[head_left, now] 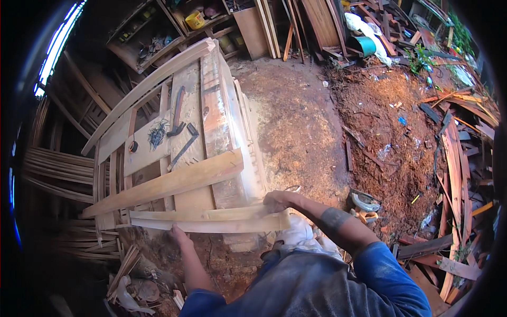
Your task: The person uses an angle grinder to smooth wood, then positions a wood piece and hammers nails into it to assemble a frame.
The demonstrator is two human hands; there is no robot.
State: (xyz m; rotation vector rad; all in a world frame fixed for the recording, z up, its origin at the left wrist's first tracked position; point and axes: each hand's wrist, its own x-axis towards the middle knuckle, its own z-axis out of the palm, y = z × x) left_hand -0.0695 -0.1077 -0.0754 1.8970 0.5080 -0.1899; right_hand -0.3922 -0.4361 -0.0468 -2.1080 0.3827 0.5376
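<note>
My left hand (179, 236) is closed on the underside of a long pale wooden board (200, 222) at the near edge of the workbench. My right hand (277, 202) grips the board near its right end. A wider timber (163, 183) lies across the bench (187, 79) just beyond it. Farther along lie a hammer (176, 113), a pile of dark nails (156, 135), a dark metal square (187, 145) and what looks like a tape measure (133, 147). A long board (145, 82) runs along the bench's left side.
Stacked timber (60, 174) stands at the left. Shelves (132, 50) with a yellow bucket (195, 20) are at the back. Wood scraps (454, 185), a green bucket (363, 46) and a power tool (364, 202) lie on the sawdust-covered ground (296, 121) to the right.
</note>
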